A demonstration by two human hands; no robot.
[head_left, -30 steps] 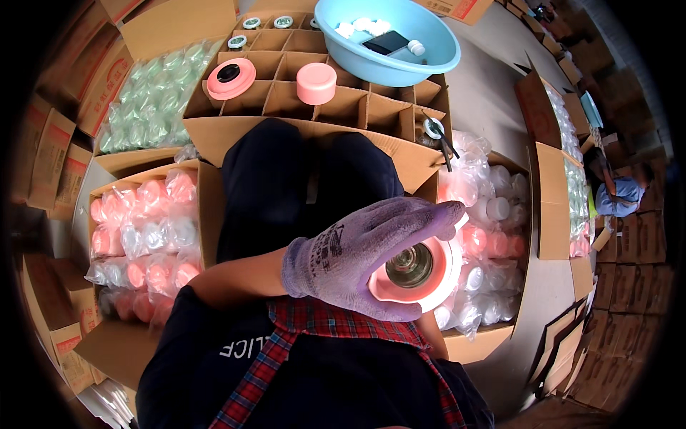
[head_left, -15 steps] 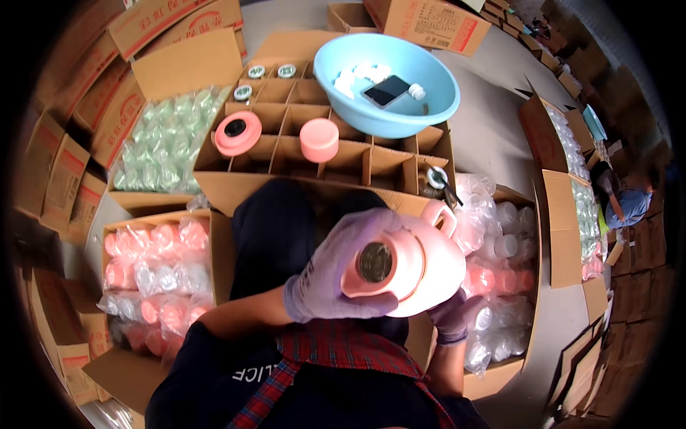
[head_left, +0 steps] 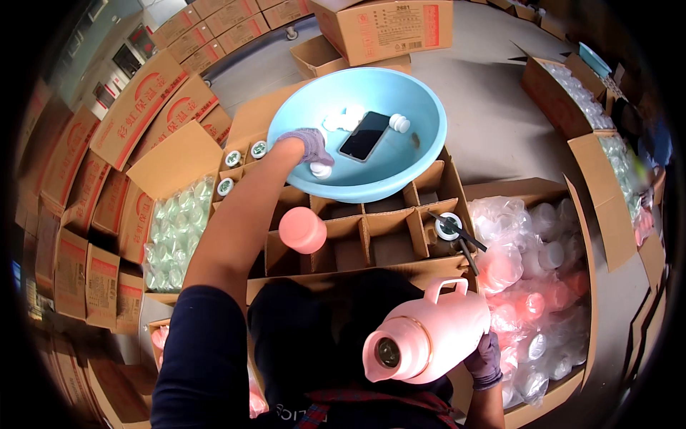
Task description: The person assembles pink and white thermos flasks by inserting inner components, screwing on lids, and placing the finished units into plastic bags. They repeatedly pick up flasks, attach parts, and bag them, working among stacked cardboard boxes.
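My left hand (head_left: 309, 145), in a grey-purple glove, reaches into the light blue basin (head_left: 289, 107). Its fingers close over a small white stopper (head_left: 321, 171) near the basin's front left wall. In my gloved right hand (head_left: 486, 361) is a pink thermos jug (head_left: 446, 332), held by its base end over my lap. The jug lies tilted, with its open mouth toward the lower left and its handle upward. More white stoppers (head_left: 350, 116) and a dark-screened phone (head_left: 365, 136) lie in the basin.
The basin rests on a divided cardboard carton (head_left: 389, 247). A pink cup-shaped lid (head_left: 302, 230) and a white-topped item with black strips (head_left: 448, 227) stand at its compartments. Bagged pink and white parts (head_left: 529, 307) fill a carton at right; bagged green ones (head_left: 179, 232) sit left.
My left hand has left the jug and gone into the basin, closing on a stopper. My right hand keeps the jug, now tilted more sideways. The view has shifted.
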